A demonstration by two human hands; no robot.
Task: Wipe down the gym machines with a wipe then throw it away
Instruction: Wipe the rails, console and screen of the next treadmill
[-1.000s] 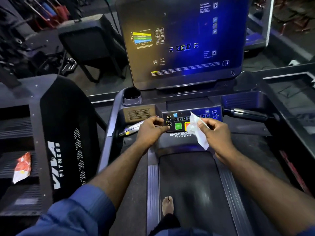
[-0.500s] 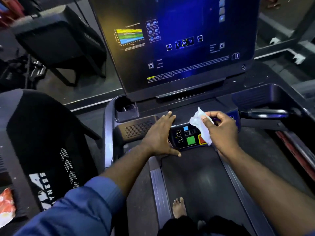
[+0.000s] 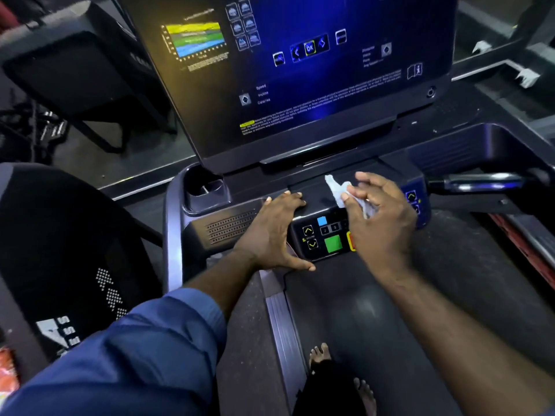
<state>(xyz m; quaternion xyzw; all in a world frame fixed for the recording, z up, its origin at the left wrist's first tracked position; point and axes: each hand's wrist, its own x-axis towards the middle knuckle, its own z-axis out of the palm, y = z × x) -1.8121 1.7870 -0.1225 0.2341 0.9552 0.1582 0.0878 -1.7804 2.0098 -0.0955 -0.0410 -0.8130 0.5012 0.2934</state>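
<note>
The right hand [image 3: 381, 217] is covering the right end of the keypad [image 3: 322, 235], leaving a sliver of the red button [image 3: 353, 243] showing. Above the keypad, the wipe [image 3: 336, 189] is showing blurred, its lower part disappearing inside that hand. Farther above, the screen [image 3: 300, 70] is running off the top edge, its fine print too small to read. Far below-left of the keypad, an orange packet [image 3: 6, 367] is being cropped by the left edge.

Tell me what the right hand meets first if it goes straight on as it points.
The right hand, pinching the wipe, would likely meet the dark console shelf below the display first; depth unclear.
</note>
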